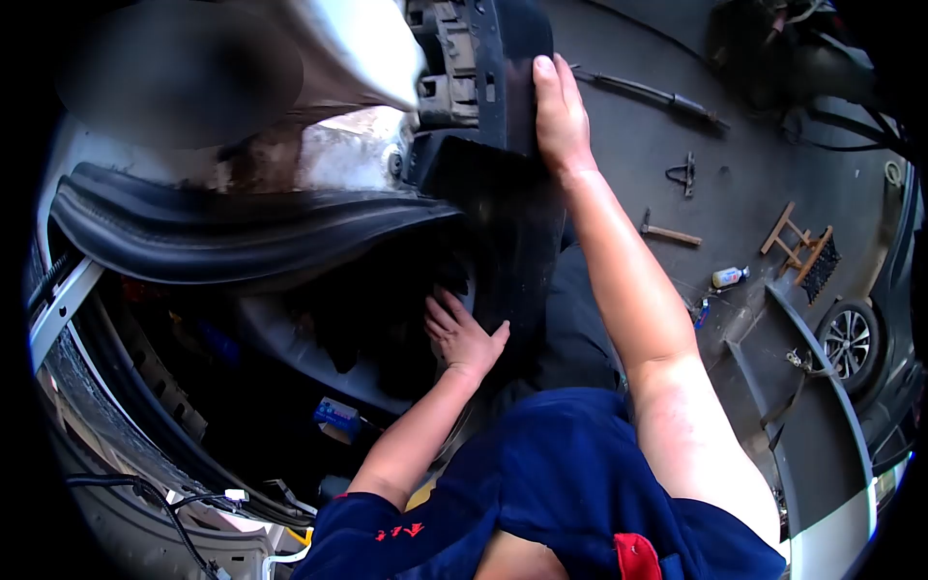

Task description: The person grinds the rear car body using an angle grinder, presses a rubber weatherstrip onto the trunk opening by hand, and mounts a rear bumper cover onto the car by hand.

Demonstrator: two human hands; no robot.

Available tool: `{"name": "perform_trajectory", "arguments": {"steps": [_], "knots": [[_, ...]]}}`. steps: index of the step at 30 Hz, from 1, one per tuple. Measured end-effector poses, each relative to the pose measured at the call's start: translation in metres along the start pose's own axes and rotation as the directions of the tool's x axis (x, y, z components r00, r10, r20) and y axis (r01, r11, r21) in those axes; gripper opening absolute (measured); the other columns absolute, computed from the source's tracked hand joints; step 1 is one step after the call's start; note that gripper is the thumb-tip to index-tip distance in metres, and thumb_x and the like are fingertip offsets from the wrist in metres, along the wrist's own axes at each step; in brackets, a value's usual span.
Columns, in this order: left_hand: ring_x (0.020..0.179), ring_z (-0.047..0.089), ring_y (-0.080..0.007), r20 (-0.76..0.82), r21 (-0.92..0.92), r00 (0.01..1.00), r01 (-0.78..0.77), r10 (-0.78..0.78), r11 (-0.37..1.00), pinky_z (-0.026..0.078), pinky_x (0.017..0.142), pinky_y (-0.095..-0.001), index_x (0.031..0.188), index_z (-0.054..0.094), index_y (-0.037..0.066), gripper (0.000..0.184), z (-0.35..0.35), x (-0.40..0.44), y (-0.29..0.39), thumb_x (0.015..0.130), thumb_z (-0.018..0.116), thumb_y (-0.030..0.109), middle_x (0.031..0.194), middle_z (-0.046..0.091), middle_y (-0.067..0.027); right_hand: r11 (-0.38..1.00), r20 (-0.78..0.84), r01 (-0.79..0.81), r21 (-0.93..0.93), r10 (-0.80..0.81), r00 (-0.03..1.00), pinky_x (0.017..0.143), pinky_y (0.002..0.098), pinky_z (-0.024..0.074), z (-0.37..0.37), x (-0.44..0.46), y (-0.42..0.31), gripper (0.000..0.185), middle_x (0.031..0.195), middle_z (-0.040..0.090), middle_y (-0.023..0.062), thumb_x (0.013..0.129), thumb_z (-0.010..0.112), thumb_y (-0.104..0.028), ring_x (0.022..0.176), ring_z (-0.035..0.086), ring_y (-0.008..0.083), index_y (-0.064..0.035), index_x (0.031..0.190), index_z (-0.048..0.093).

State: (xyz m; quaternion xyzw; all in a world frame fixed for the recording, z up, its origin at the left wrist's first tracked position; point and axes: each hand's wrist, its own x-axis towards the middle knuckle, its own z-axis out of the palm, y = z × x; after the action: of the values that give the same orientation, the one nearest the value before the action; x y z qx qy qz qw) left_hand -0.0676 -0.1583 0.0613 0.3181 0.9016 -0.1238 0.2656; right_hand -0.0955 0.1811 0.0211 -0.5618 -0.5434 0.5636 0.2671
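Observation:
A black plastic car body part (522, 193), which looks like a bumper, runs from the top of the view down to the person's front. My right hand (563, 116) lies along its outer side, fingers stretched out and pressed against it. Some of those fingers are hidden behind one another. My left hand (466, 338) is open, its fingers spread over the dark inner side of the opening below the black rubber seal (261, 232). What its fingertips touch is too dark to make out. A white painted body panel (358, 48) is above the seal.
On the floor at right lie a hammer (672, 234), a long bar tool (657, 94), a small bottle (730, 277) and a wooden folding stool (802, 249). A car wheel (848, 338) stands at far right. A blue box (338, 418) sits inside the opening. Cables (145, 488) hang lower left.

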Motion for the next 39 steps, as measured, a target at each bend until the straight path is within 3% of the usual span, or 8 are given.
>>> {"name": "perform_trajectory", "arguments": {"steps": [6, 11, 14, 15, 26, 34, 36, 39], "knots": [[0.136, 0.029, -0.0569, -0.008, 0.001, 1.0, 0.008, -0.008, 1.0, 0.027, 0.116, -0.0589, 0.155, 0.005, -0.008, 0.13, -0.006, 0.003, 0.006, 0.07, 0.083, 0.052, 0.154, 0.014, -0.0392, 0.996, -0.139, 0.086, 0.037, -0.08, 0.987, 0.111, 0.0383, 0.0397, 0.001, -0.001, 0.001, 0.066, 0.134, 0.062, 0.0236, 0.099, 0.049, -0.052, 0.13, 0.056, 0.0357, 0.0016, 0.137, 0.056], [0.135, 0.028, -0.0576, -0.058, -0.016, 0.998, -0.028, 0.027, 0.999, 0.025, 0.116, -0.0597, 0.155, 0.002, -0.008, 0.134, 0.001, 0.0, 0.001, 0.068, 0.085, 0.052, 0.154, 0.011, -0.04, 0.961, 0.147, 0.274, -0.033, -0.266, 0.953, 0.122, 0.0536, 0.0164, -0.017, -0.035, 0.02, 0.103, 0.159, 0.023, 0.0333, 0.088, 0.058, -0.069, 0.151, 0.015, 0.0493, -0.0035, 0.159, 0.021], [0.137, 0.024, -0.0583, -0.035, -0.026, 0.999, -0.012, 0.011, 1.0, 0.022, 0.117, -0.0611, 0.155, 0.0, -0.008, 0.136, 0.003, 0.0, 0.001, 0.068, 0.085, 0.052, 0.154, 0.009, -0.0403, 0.871, 0.331, 0.468, -0.151, -0.402, 0.854, 0.118, 0.0667, 0.0109, -0.036, -0.066, 0.008, 0.136, 0.161, 0.004, 0.0377, 0.068, 0.077, -0.074, 0.15, 0.007, 0.0555, -0.011, 0.162, 0.002], [0.138, 0.023, -0.0582, -0.027, -0.027, 1.0, -0.007, 0.006, 1.0, 0.021, 0.117, -0.0611, 0.155, 0.0, -0.009, 0.136, 0.001, 0.001, 0.002, 0.068, 0.084, 0.052, 0.154, 0.009, -0.0402, 0.874, 0.299, 0.449, -0.186, -0.385, 0.873, 0.121, 0.0551, 0.0169, -0.034, -0.07, 0.0, 0.139, 0.16, 0.013, 0.0375, 0.063, 0.086, -0.065, 0.151, 0.012, 0.0511, -0.005, 0.161, 0.008], [0.139, 0.018, -0.0588, -0.019, -0.063, 1.0, -0.025, 0.024, 0.998, 0.021, 0.117, -0.0628, 0.153, 0.001, -0.011, 0.136, 0.003, 0.005, -0.002, 0.067, 0.085, 0.051, 0.154, 0.008, -0.0416, 0.903, 0.069, 0.334, -0.271, -0.327, 0.942, 0.112, 0.06, 0.0275, -0.006, -0.07, -0.021, 0.144, 0.151, 0.024, 0.0368, 0.048, 0.095, -0.057, 0.136, 0.034, 0.0523, -0.0042, 0.157, 0.017], [0.142, 0.011, -0.0591, 0.043, -0.098, 0.999, 0.008, -0.003, 0.995, 0.015, 0.118, -0.0618, 0.153, -0.003, -0.012, 0.138, 0.009, 0.005, -0.005, 0.067, 0.085, 0.05, 0.153, 0.005, -0.0431, 0.918, 0.04, 0.3, -0.259, -0.3, 0.953, 0.112, 0.0571, 0.0279, -0.001, -0.07, -0.027, 0.144, 0.151, 0.025, 0.0363, 0.045, 0.097, -0.05, 0.133, 0.036, 0.0523, -0.0046, 0.156, 0.018], [0.132, 0.027, -0.0604, -0.024, -0.012, 0.999, -0.03, 0.03, 0.999, 0.026, 0.113, -0.0631, 0.153, 0.004, -0.012, 0.135, 0.012, 0.001, -0.007, 0.067, 0.084, 0.054, 0.15, 0.015, -0.044, 0.917, 0.053, 0.291, -0.272, -0.287, 0.956, 0.113, 0.0581, 0.0264, -0.002, -0.076, -0.03, 0.145, 0.15, 0.024, 0.0376, 0.046, 0.097, -0.05, 0.133, 0.035, 0.0537, -0.0035, 0.157, 0.016], [0.131, 0.027, -0.0609, -0.051, -0.004, 0.994, -0.094, 0.094, 0.996, 0.026, 0.113, -0.064, 0.153, 0.004, -0.012, 0.134, 0.011, 0.003, -0.009, 0.067, 0.084, 0.054, 0.148, 0.016, -0.045, 0.914, 0.094, 0.292, -0.283, -0.276, 0.956, 0.114, 0.0614, 0.0225, -0.003, -0.077, -0.035, 0.145, 0.149, 0.02, 0.0424, 0.051, 0.096, -0.049, 0.132, 0.032, 0.0575, -0.0003, 0.157, 0.01]]}}
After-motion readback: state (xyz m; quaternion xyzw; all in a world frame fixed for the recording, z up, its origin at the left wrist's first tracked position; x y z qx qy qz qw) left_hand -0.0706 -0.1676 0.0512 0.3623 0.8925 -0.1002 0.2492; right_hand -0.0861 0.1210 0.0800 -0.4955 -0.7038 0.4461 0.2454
